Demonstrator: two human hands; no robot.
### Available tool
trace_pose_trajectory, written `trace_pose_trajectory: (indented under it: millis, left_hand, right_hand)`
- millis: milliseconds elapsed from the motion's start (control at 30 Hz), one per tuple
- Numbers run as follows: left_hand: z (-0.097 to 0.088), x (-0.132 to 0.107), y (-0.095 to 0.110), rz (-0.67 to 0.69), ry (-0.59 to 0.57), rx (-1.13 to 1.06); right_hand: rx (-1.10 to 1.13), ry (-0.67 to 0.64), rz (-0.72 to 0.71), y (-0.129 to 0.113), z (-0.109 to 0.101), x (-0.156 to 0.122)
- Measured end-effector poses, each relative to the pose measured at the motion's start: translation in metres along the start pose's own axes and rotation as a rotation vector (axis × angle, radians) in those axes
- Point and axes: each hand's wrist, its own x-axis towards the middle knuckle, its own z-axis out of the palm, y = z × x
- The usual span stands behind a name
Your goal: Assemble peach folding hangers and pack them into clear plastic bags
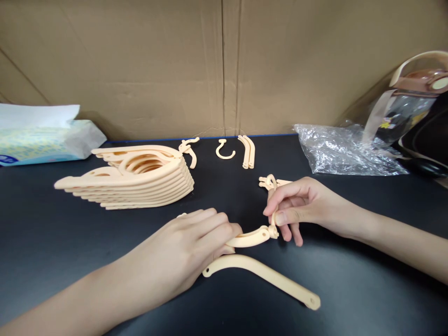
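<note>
My left hand (196, 238) is closed around a cream plastic hanger arm (250, 238), and most of that piece is hidden under the fingers. At its exposed right end the arm meets the base of a hanger hook (274, 228). My right hand (308, 205) pinches the upright hook between thumb and fingers. How firmly hook and arm are joined, I cannot tell. Just below my left fingers lies a loose curved hanger arm (266, 277), slanting down to the right. Partly hidden behind my right hand are more cream hanger pieces (265, 183).
A stack of folding hangers (150, 186) sits at left, with small hanger parts (189, 151) behind it. Farther back lie a loose hook (226, 156) and paired arms (248, 153). Tissues (52, 140), a clear plastic bag (343, 149) and a bottle (406, 112) flank the black table.
</note>
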Motion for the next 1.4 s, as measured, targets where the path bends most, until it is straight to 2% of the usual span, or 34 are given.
trace_pose_trajectory:
  millis: [300,667,933,1167,1267,1400]
  left_hand:
    - [-0.001,-0.002,0.000,-0.029,-0.016,0.043]
    - [0.000,-0.004,0.002,0.023,-0.005,0.223]
    - [0.001,-0.005,0.003,0.050,-0.004,0.281]
    - [0.001,-0.005,0.003,0.045,-0.031,0.260]
    - [0.001,-0.006,0.004,0.039,-0.044,0.244]
    - [0.001,-0.006,0.005,0.043,-0.035,0.264]
  right_hand:
    - [-0.141,-0.017,-0.043,0.003,0.000,-0.004]
    - [-0.307,0.056,-0.013,-0.002,0.008,-0.005]
    - [-0.341,0.070,-0.056,0.000,0.010,-0.005]
    - [-0.419,0.129,-0.162,-0.002,0.010,-0.005]
    - [-0.420,0.156,-0.160,-0.002,0.010,-0.004]
    - [-0.379,0.121,-0.121,-0.001,0.012,-0.002]
